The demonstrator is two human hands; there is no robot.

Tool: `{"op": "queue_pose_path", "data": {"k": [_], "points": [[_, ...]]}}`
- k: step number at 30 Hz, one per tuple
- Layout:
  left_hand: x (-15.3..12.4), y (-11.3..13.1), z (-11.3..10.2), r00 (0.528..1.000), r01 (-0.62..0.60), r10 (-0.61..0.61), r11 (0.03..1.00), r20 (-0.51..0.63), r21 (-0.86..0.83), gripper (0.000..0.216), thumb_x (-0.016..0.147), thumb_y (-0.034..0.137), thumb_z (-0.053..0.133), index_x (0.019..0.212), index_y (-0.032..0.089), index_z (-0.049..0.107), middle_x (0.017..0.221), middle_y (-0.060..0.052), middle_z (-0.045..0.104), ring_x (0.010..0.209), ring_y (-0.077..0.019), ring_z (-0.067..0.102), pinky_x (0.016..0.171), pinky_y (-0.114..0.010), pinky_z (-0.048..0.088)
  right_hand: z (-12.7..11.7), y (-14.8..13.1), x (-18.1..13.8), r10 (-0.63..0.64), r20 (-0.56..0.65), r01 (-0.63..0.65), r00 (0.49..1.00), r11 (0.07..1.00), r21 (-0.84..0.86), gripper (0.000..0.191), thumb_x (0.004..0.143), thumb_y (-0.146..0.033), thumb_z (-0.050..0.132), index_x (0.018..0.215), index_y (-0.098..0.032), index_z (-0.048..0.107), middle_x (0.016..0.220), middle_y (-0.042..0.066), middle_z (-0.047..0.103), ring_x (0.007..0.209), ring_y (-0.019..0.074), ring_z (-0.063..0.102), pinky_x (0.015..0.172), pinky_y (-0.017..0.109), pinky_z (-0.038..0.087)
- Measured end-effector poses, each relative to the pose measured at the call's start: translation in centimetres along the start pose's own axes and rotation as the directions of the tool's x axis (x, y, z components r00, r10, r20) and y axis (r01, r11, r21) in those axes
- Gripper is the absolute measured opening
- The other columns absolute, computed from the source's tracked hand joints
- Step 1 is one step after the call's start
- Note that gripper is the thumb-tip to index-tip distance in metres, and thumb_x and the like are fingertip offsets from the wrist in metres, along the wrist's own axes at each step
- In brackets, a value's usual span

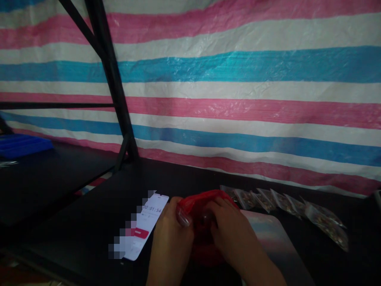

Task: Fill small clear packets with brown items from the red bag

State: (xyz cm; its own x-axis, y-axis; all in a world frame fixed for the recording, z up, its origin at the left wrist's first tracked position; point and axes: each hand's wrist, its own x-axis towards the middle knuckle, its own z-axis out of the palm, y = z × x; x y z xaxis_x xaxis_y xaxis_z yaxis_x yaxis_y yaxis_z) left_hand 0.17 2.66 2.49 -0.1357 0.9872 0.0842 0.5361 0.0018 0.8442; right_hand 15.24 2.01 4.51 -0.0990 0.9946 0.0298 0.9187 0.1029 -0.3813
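Phone [149, 222] lay at seven o'clock. Left hand [175, 224]: grip pinched the red bag [205, 248], six o'clock (a wide mouth likely helped). Right hand [225, 220] sat inside; grip untellable. Clear packets [285, 204]: four o'clock.

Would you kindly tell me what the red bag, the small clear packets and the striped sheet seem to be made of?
Red bag: perhaps thin plastic or mesh; it looks limp, but dim light hides its finish.
Small clear packets: likely glossy plastic film, as contents show through.
Striped sheet: probably plastic tarpaulin, slightly shiny, judging by its creases and glints.
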Motion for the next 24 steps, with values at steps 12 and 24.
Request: {"op": "queue_pose_path", "data": {"k": [12,24], "points": [[-0.2,-0.5,0.5,0.991,0.012,-0.014,1.0,0.134,0.021,0.035,0.087,-0.002,0.04,0.101,0.025,0.057,0.093,-0.007,0.076,0.086,-0.0262,0.076,0.074,-0.034,0.052,0.2,0.3,0.5,-0.03,0.005,0.03,1.0,0.999,-0.02,0.051,0.09,0.002,0.046,0.125,-0.019,0.076,0.138,0.011,0.071,0.13,0.0313,0.063,0.11,0.044,0.048],[-0.1,-1.5,1.0,1.0,0.005,-0.005,0.927,0.002,-0.376,0.024,0.083,0.017,0.061,0.105,0.026,0.055,0.091,0.0,0.071,0.083,-0.0233,0.073,0.073,-0.033,0.058,0.3,1.3,0.5,-0.014,-0.058,0.015,0.998,1.0,0.01,0.054,0.087,0.006,0.043,0.121,-0.018,0.077,0.136,0.012,0.07,0.126,0.0291,0.066,0.109,0.041,0.05]]}}
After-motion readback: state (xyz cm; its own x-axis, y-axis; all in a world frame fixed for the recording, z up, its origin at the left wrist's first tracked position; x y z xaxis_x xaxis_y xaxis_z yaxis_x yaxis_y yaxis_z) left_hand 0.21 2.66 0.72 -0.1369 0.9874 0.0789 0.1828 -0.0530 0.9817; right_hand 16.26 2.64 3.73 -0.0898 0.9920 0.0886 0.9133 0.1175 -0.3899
